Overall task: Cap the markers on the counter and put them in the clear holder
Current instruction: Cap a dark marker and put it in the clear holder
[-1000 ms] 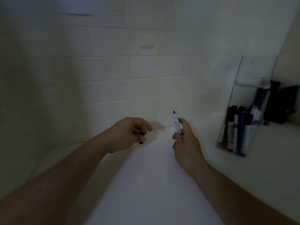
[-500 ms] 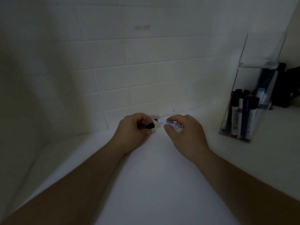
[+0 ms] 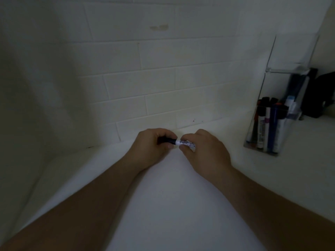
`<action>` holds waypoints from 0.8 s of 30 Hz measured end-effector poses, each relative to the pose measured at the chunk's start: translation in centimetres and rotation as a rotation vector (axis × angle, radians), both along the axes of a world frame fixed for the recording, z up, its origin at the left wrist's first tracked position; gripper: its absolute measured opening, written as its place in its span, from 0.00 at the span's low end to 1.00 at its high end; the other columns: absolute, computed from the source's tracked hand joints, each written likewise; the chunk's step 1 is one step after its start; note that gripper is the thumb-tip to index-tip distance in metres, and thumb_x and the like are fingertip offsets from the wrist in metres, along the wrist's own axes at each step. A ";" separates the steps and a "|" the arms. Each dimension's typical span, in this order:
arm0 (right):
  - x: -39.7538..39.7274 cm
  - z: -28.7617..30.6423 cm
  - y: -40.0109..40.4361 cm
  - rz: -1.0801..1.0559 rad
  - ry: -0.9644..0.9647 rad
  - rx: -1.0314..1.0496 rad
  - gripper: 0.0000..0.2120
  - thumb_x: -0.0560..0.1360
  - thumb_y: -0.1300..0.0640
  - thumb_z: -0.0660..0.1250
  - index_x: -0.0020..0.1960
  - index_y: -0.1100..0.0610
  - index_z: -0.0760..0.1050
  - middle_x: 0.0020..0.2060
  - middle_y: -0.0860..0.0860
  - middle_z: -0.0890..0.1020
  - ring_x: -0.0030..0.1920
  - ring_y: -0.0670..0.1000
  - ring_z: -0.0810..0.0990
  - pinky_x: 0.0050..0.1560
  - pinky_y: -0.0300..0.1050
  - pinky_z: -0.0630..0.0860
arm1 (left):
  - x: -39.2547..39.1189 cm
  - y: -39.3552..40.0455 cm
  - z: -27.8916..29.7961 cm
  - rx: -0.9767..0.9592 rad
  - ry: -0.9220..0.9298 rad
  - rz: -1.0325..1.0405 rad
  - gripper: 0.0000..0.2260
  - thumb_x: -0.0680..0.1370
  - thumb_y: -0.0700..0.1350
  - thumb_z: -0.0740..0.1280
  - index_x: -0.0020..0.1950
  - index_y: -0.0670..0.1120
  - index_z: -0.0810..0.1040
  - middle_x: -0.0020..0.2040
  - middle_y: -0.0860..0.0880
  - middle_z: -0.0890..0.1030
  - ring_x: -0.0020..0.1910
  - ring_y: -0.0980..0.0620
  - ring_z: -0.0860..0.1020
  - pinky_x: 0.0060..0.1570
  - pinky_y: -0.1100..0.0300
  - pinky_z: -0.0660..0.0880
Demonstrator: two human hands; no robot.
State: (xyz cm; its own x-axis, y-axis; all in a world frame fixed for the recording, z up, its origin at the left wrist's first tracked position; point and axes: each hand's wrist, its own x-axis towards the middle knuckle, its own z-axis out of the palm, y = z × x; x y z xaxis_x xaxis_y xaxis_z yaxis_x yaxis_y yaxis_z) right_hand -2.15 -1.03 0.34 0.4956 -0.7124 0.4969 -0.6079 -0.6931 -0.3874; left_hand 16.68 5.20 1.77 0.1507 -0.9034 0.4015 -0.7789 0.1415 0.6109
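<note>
hidden: the marker's (image 3: 184, 142) far right end is sitting under the right hand's (image 3: 204, 151) fingers; the back of the black cap (image 3: 167, 140) is disappearing inside the left hand (image 3: 152, 147); whether the cap is fully seated is hard to tell.
cut off: both forearms are running out of the bottom edge; the clear holder (image 3: 272, 91) is being clipped near the right edge.
hard to make out: lighting is dim; the print on the marker barrel is showing as blurred dark specks; dark items behind the holder (image 3: 320, 95) are not identifiable.
marker axis: lying almost level, long axis running left-right, cap end pointing left, white barrel pointing right and tilting slightly down.
marker location: being held in the air just above the white desk (image 3: 163, 205), between the two hands, near the tiled wall (image 3: 163, 78).
left hand: curling round the black cap, gripping it.
right hand: pinching the white barrel between thumb and fingers.
holder: standing upright on the desk at the right, well apart from the hands.
stored markers (image 3: 266, 124): several standing upright inside the holder, caps up, dark, red and blue caps showing.
</note>
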 end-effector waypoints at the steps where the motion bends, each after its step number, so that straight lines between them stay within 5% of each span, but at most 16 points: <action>1: 0.0 0.1 0.0 0.005 0.013 -0.016 0.10 0.80 0.41 0.62 0.53 0.43 0.79 0.41 0.46 0.71 0.39 0.48 0.73 0.37 0.45 0.68 | 0.0 0.0 0.0 0.005 -0.011 0.007 0.12 0.74 0.41 0.74 0.55 0.54 0.84 0.49 0.61 0.84 0.49 0.67 0.80 0.52 0.79 0.68; 5: -0.4 0.1 -0.3 0.005 0.034 -0.074 0.14 0.80 0.39 0.58 0.51 0.44 0.79 0.40 0.46 0.73 0.39 0.49 0.74 0.36 0.45 0.70 | -0.4 -0.1 0.1 0.013 -0.134 0.004 0.09 0.78 0.45 0.70 0.58 0.51 0.83 0.51 0.57 0.85 0.49 0.62 0.79 0.49 0.80 0.66; 11: -0.3 -0.2 -0.3 0.039 -0.095 -0.006 0.13 0.80 0.39 0.62 0.52 0.45 0.80 0.42 0.44 0.79 0.43 0.46 0.77 0.43 0.46 0.74 | -1.4 0.0 0.6 -0.136 -0.261 -0.004 0.08 0.78 0.45 0.67 0.54 0.49 0.84 0.48 0.52 0.86 0.48 0.53 0.82 0.51 0.58 0.74; 14: -0.2 0.2 -0.2 0.094 -0.157 0.092 0.09 0.81 0.42 0.62 0.55 0.44 0.77 0.46 0.43 0.81 0.46 0.45 0.78 0.47 0.46 0.74 | -1.9 0.4 0.9 -0.170 -0.162 -0.015 0.06 0.77 0.44 0.69 0.52 0.53 0.84 0.46 0.58 0.85 0.47 0.60 0.81 0.51 0.62 0.76; 19: -0.4 2.5 0.7 0.063 0.146 -0.087 0.20 0.84 0.49 0.56 0.75 0.38 0.59 0.49 0.46 0.81 0.51 0.55 0.74 0.53 0.55 0.73 | -3.7 0.8 1.0 -0.185 0.281 0.068 0.11 0.77 0.49 0.72 0.57 0.55 0.75 0.41 0.60 0.84 0.42 0.65 0.80 0.43 0.69 0.73; 24: -2.8 7.7 1.3 0.119 -0.101 -0.041 0.26 0.85 0.56 0.53 0.80 0.40 0.52 0.42 0.54 0.80 0.37 0.55 0.80 0.40 0.57 0.80 | -5.5 1.4 0.7 -0.098 0.148 -0.158 0.18 0.81 0.51 0.66 0.68 0.56 0.63 0.47 0.58 0.82 0.45 0.61 0.80 0.45 0.65 0.75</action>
